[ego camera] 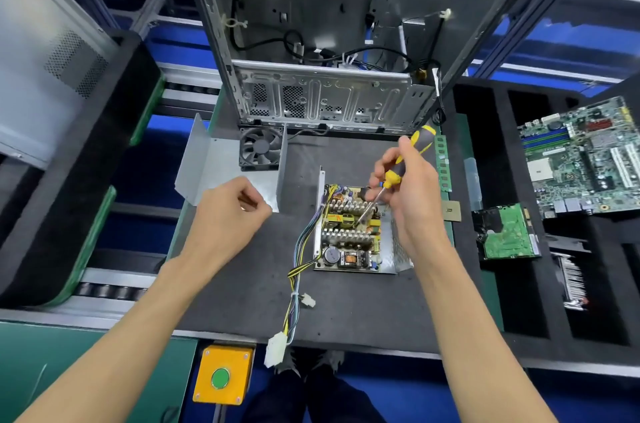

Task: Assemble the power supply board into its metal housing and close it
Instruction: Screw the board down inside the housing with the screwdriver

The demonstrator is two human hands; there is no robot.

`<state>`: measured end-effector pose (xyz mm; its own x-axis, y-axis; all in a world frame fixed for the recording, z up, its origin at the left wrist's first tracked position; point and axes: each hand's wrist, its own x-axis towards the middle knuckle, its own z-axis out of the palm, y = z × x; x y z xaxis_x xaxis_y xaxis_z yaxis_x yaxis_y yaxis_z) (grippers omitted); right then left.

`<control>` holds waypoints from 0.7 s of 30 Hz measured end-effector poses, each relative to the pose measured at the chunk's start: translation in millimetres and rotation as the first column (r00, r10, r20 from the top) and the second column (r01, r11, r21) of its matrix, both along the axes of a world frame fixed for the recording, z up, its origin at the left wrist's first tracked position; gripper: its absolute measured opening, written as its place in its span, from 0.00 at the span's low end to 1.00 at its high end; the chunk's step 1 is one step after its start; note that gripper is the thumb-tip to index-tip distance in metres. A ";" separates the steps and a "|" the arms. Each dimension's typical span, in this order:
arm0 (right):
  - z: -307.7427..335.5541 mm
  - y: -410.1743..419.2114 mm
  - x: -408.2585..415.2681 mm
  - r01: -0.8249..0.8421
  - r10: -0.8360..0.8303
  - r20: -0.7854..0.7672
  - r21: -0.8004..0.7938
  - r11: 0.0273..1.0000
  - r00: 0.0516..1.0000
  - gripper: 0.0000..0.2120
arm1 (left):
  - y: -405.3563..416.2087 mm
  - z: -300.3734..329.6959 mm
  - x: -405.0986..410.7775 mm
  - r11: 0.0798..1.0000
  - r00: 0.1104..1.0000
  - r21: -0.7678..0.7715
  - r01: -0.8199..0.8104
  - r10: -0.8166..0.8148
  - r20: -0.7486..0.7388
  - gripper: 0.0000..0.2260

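Landmark: the power supply board (pixel 349 232) is sitting in the open base of its metal housing (pixel 398 249) on the dark counter (pixel 242 284), and every place below is being given from it.
Right hand: the right hand (pixel 405 190) is curling round the yellow and grey handle of a screwdriver (pixel 398 166), whose shaft is slanting down onto the middle of the board.
Left hand: the left hand (pixel 232 211) is hovering to the left of the board with its fingers loosely curled; whether it is pinching something small I cannot tell.
Housing cover: the bent metal cover (pixel 221 166), with its black fan (pixel 261 147) in the far corner, is lying apart to the upper left of the board, partly under the left hand.
Wire harness: the harness (pixel 298 259) is trailing from the board's left edge toward the near counter edge, ending in white connectors (pixel 275 348).
Step, as I judge it: the board is being screwed down; the cover is not yet on.
Handling: the board is looking light, stiff and fragile, so it is best held by its bare edges, not the coils or capacitors; the sheet metal is looking stiff, thin and probably sharp-edged, so it is best taken by its flat side walls; the wires are soft and could be getting trapped under the cover.
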<state>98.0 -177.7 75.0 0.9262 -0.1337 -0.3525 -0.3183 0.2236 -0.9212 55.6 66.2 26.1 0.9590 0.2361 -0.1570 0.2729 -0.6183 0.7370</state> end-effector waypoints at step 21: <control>0.2 -60.8 -26.1 0.292 -0.273 -0.104 0.311 0.905 0.956 0.22 | -115.0 52.0 30.7 0.545 0.959 -0.819 0.178 -0.284 0.019 0.05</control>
